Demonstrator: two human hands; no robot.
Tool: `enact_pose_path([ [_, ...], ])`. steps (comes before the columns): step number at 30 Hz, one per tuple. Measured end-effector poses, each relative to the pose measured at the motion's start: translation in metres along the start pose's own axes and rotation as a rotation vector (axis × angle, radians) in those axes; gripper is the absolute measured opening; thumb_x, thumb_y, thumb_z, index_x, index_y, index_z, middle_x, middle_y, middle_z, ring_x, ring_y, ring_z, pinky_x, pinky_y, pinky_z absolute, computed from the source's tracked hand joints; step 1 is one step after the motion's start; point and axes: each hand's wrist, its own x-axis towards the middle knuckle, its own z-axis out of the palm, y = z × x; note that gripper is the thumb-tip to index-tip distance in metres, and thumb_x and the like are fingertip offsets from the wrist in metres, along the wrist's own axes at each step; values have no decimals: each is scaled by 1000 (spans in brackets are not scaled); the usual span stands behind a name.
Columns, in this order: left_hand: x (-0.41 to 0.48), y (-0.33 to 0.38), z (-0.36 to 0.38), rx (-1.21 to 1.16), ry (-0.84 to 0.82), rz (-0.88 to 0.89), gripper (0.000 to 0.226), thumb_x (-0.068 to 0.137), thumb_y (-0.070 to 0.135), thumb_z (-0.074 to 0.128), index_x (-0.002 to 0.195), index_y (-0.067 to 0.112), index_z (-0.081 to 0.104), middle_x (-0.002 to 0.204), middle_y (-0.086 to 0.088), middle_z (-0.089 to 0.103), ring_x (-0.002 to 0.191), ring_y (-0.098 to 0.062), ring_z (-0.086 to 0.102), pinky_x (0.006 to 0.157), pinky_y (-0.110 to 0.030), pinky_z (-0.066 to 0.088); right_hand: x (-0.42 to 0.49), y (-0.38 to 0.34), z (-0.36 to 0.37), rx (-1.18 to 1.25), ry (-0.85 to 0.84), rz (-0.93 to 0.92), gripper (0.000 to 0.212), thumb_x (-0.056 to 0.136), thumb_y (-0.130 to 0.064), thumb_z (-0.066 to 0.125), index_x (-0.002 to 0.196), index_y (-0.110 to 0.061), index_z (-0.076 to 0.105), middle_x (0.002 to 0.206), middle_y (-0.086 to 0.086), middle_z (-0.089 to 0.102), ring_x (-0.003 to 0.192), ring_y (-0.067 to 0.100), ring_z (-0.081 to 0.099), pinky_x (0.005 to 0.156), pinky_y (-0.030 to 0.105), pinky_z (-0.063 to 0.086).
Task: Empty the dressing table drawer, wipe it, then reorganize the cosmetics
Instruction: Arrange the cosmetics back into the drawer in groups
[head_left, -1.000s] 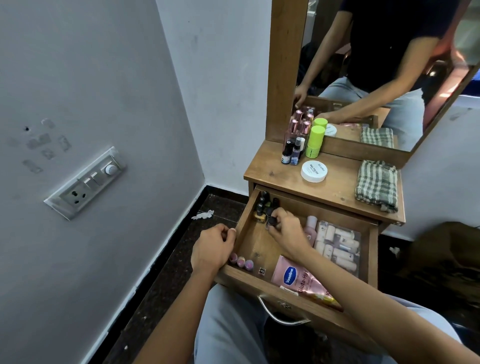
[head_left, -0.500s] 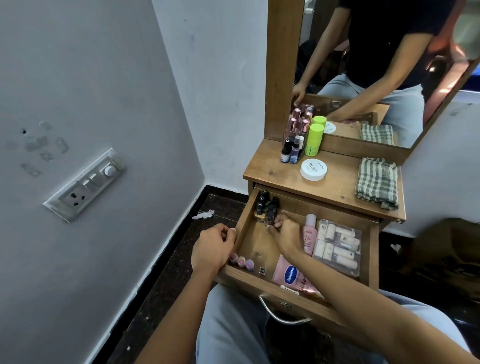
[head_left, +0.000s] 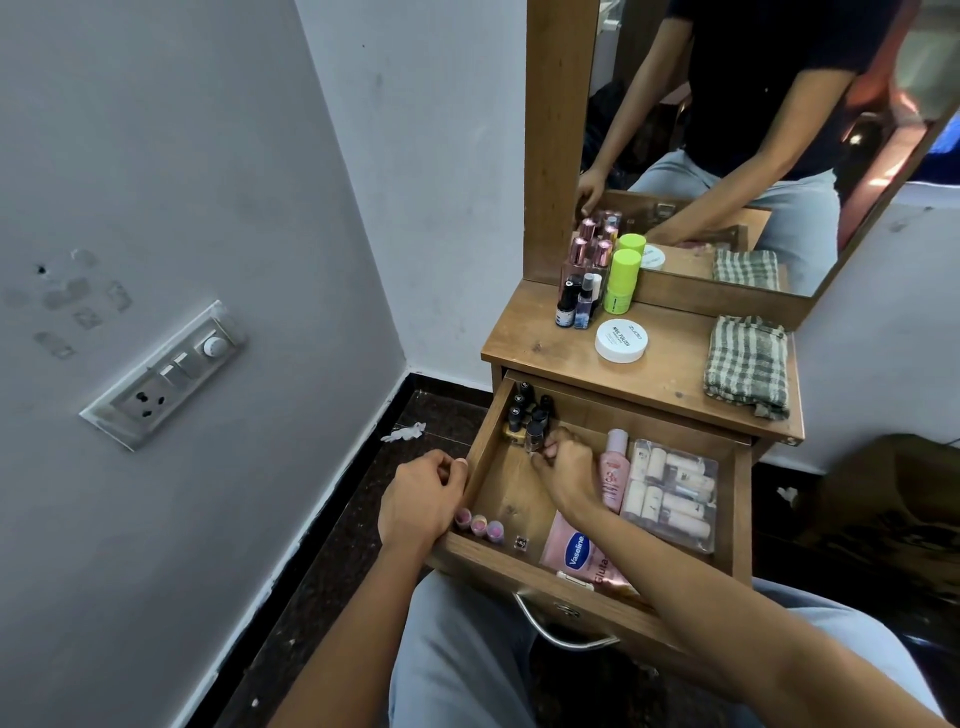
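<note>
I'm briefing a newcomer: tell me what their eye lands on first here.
The open wooden drawer at centre, where the right hand curls its fingers round a nail polish bottle in the back left corner while the left hand grips the left wall. Next, the pink Vaseline pouch at the drawer's front and the lime-green stick upright before the mirror on top.

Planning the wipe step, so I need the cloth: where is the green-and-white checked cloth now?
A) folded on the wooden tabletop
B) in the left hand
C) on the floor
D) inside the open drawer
A: the green-and-white checked cloth lies folded on the wooden tabletop, to the right of the round white jar.
</note>
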Motion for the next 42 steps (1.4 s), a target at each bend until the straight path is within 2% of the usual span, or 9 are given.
enact_pose_path([
  [6, 0, 0, 0, -1, -4, -1, 28, 97, 46, 48, 95, 24, 66, 69, 7, 66, 64, -7, 62, 57, -27, 47, -3, -3, -9, 154, -8, 41, 22, 81, -5, 71, 98, -13, 59, 83, 0, 60, 79, 13, 59, 75, 28, 50],
  [10, 1, 0, 0, 17, -1, 16, 27, 98, 46, 48, 98, 26, 66, 71, 8, 65, 63, -5, 60, 52, -23, 40, -6, -24, -36, 186, 113, -138, 20, 82, -9, 68, 94, -21, 57, 87, -4, 57, 79, 9, 56, 70, 24, 50],
  [14, 1, 0, 1, 6, -4, -2, 28, 96, 47, 48, 94, 26, 67, 71, 7, 67, 64, -7, 61, 55, -26, 42, 21, -67, -81, 33, 334, -413, 11, 88, -13, 60, 98, -12, 59, 86, -4, 57, 71, 9, 53, 62, 17, 45],
  [18, 1, -1, 2, -11, 2, -7, 29, 95, 47, 49, 89, 25, 66, 70, 7, 66, 65, -8, 61, 61, -29, 48, 71, -97, -122, -173, 459, -468, 26, 88, -10, 58, 114, -12, 60, 103, 5, 57, 84, 17, 56, 66, 28, 48],
  [22, 1, -2, 2, -24, -14, -6, 28, 95, 47, 48, 91, 26, 65, 70, 8, 67, 65, -8, 63, 60, -28, 48, 106, -104, -142, -281, 353, -403, 39, 85, 0, 56, 123, -9, 58, 112, 12, 52, 105, 29, 50, 84, 39, 47],
  [26, 1, -2, 1, -26, -25, -8, 27, 96, 48, 48, 92, 27, 64, 68, 7, 68, 65, -6, 63, 57, -25, 44, 123, -103, -147, -341, 240, -379, 43, 86, 4, 53, 127, -8, 58, 116, 14, 48, 113, 32, 44, 93, 42, 45],
  [34, 2, -3, 2, -27, -29, 4, 26, 96, 47, 47, 89, 27, 63, 66, 6, 68, 64, -6, 64, 60, -27, 50, 128, -103, -154, -308, 166, -352, 14, 83, -6, 63, 96, -10, 65, 93, 11, 58, 95, 31, 54, 75, 37, 47],
  [37, 2, -3, 2, -31, -21, 3, 26, 96, 47, 48, 87, 28, 63, 66, 7, 67, 63, -7, 64, 62, -28, 51, 125, -103, -156, -305, 135, -330, 11, 82, -8, 64, 92, -13, 62, 84, 6, 60, 80, 27, 58, 69, 37, 50],
  [42, 2, -2, 2, -22, -19, 4, 25, 96, 46, 48, 88, 28, 63, 64, 6, 67, 62, -6, 63, 58, -27, 49, 121, -110, -147, -273, 88, -373, 11, 82, -8, 66, 92, -13, 64, 81, 1, 59, 75, 19, 56, 68, 33, 50],
])
